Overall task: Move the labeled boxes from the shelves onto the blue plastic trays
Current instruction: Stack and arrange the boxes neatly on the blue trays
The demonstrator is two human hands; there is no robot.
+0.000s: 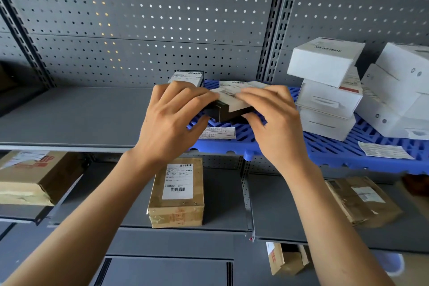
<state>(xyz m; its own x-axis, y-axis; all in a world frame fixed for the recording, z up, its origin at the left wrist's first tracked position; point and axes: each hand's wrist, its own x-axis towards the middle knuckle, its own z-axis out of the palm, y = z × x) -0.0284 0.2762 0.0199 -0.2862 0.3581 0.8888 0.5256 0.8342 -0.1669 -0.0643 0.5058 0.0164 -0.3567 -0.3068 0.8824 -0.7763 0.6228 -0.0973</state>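
Observation:
A small black box with a white barcode label [232, 104] is held just above the blue plastic tray [329, 148] on the upper shelf. My left hand [171, 116] grips its left end and my right hand [271, 121] grips its right end. A second black labeled box [185, 78] stands behind my left hand at the tray's far left corner. White boxes [325, 90] are stacked on the tray to the right, with more white boxes [399, 95] at the frame's right edge. Loose paper labels [218, 133] lie on the tray.
Grey upper shelf [74, 118] stretches left of the tray, backed by pegboard [151, 18]. On the lower shelf sit a brown labeled carton [177, 193], a larger brown carton [30, 176] at left and a flat brown parcel [362, 199] at right. Another carton [285, 258] lies lower down.

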